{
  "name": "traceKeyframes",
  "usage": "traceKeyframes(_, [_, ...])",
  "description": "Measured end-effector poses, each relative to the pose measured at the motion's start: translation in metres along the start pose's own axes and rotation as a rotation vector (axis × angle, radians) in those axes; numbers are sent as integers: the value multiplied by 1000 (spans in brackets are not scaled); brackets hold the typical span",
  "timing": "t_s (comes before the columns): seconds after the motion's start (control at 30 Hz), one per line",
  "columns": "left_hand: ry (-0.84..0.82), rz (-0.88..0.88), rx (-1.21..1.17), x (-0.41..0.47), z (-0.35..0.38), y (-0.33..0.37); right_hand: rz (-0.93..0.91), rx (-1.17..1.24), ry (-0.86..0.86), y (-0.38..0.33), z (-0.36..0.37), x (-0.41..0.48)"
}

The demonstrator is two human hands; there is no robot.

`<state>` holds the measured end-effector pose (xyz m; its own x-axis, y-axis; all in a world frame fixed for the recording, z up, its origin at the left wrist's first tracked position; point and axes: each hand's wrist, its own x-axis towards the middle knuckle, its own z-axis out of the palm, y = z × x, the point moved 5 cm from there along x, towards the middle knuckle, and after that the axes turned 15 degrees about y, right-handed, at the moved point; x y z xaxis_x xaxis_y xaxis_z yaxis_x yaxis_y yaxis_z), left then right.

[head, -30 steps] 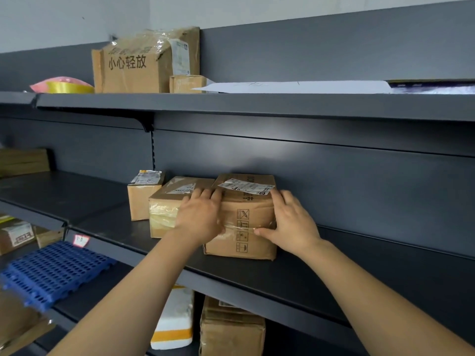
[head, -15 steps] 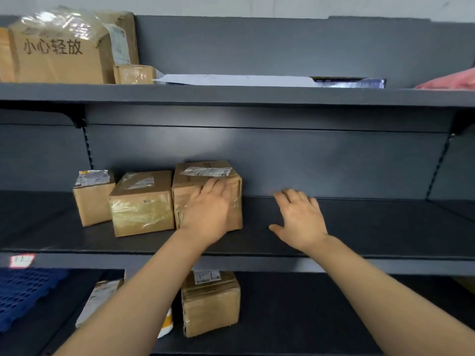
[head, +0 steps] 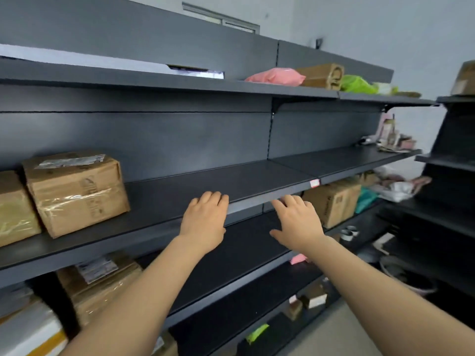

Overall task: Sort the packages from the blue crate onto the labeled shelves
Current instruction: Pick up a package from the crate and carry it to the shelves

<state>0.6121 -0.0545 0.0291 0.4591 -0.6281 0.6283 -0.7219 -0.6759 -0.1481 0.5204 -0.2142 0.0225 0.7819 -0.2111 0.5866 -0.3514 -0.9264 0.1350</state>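
The left hand [head: 204,222] and the right hand [head: 298,224] are held out side by side before the front edge of the middle shelf [head: 231,181]. The fingers of both are relaxed and spread, and nothing is gripped. The taped cardboard package [head: 77,194] is set on that shelf, well to the left of the left hand and apart from it. A second package [head: 12,206] is seen just beside it, further left. A red-and-white label [head: 314,183] is fixed to the shelf edge just above the right hand.

i note, at one o'clock, a pale wall [head: 334,21]; at twelve, a narrow window [head: 221,20]; at five, grey floor [head: 341,337]; at four, tape rolls [head: 349,232].
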Motion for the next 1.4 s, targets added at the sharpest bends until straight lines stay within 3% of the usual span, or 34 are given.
traceKeyframes(0.43, [1,330,-238,11,1,263,347,-245,-142,208,-66,-187])
traceKeyframes(1.0, [-89,621,-511,-37,-32,637,743,-443,-303,445,-159,-455])
traceKeyframes(1.4, [-166,852,-646,-25,-18,886,1028,-534,-383,616,-185,-578])
